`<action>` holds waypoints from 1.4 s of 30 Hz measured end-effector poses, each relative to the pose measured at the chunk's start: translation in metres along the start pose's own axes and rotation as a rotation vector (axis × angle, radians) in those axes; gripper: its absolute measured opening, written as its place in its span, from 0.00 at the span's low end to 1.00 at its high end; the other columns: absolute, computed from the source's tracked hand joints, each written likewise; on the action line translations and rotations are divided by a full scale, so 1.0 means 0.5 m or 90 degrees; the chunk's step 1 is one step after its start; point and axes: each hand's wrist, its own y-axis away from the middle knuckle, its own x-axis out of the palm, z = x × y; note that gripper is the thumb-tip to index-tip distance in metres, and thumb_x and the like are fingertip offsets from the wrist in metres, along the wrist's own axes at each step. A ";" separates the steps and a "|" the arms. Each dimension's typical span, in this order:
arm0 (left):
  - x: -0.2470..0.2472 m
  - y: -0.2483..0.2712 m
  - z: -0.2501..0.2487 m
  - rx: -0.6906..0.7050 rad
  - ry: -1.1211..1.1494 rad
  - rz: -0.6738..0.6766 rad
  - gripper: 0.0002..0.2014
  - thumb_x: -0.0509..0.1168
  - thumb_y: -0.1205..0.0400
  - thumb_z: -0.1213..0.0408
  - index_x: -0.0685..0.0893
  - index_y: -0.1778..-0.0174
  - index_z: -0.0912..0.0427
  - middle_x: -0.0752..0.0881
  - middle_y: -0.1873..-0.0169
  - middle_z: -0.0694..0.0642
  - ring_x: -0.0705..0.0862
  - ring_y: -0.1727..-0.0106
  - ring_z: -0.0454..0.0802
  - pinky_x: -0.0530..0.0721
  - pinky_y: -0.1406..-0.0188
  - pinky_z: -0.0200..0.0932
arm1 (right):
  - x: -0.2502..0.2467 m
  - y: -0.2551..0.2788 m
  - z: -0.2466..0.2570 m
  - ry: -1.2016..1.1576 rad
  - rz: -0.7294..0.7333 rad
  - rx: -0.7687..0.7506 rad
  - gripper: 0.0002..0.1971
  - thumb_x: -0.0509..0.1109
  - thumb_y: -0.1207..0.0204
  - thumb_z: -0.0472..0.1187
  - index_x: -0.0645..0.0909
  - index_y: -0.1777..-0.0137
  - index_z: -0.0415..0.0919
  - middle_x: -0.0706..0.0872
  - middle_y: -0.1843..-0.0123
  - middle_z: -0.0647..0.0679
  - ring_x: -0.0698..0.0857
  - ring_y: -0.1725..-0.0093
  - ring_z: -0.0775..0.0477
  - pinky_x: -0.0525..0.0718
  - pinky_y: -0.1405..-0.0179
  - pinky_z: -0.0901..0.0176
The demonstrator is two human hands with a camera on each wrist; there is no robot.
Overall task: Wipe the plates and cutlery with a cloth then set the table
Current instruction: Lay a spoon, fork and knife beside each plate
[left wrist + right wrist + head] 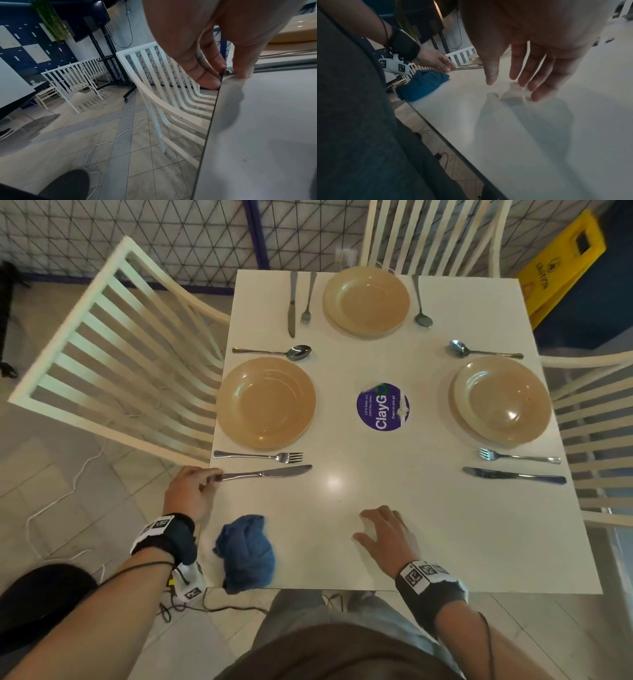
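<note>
On the white table [376, 481] three tan plates are laid: left [265, 402], far [365, 301] and right [501, 400]. Each has a knife, fork and spoon beside it. My left hand [212, 475] is at the table's left edge and pinches the handle end of the left setting's knife [263, 473], which lies flat below its fork [260, 456]. In the left wrist view the thumb and fingers [211, 81] meet at that handle tip [229, 71]. My right hand [373, 529] hovers open and holds nothing, fingers spread just above the near tabletop [539, 135]. A crumpled blue cloth [246, 553] lies at the near left corner.
White slatted chairs stand at the left [113, 347], far [431, 234] and right [596, 422] sides. A round purple sticker [382, 406] marks the table's middle. A yellow caution sign [561, 265] stands at the back right. A white cable [68, 491] trails on the tiled floor.
</note>
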 end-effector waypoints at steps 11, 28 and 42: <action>-0.006 0.002 -0.012 -0.009 0.017 -0.022 0.11 0.71 0.17 0.64 0.92 0.42 0.46 0.83 0.47 0.52 0.85 0.55 0.52 0.86 0.40 0.50 | -0.006 -0.004 0.013 0.018 -0.003 0.009 0.22 0.69 0.20 0.56 0.77 0.27 0.53 0.78 0.33 0.54 0.76 0.32 0.48 0.83 0.44 0.51; -0.009 0.012 -0.022 -0.023 0.029 -0.033 0.12 0.71 0.16 0.65 0.91 0.42 0.44 0.82 0.46 0.49 0.80 0.60 0.40 0.83 0.45 0.44 | -0.006 -0.014 0.009 0.030 0.009 0.012 0.21 0.68 0.20 0.56 0.77 0.29 0.53 0.78 0.34 0.54 0.76 0.33 0.48 0.84 0.46 0.50; -0.010 0.020 -0.033 -0.028 0.027 -0.035 0.12 0.70 0.16 0.65 0.90 0.43 0.43 0.81 0.46 0.50 0.80 0.60 0.41 0.81 0.46 0.44 | 0.005 0.126 -0.123 -0.045 0.096 0.037 0.04 0.67 0.19 0.51 0.81 0.49 0.64 0.84 0.54 0.62 0.82 0.59 0.63 0.74 0.59 0.71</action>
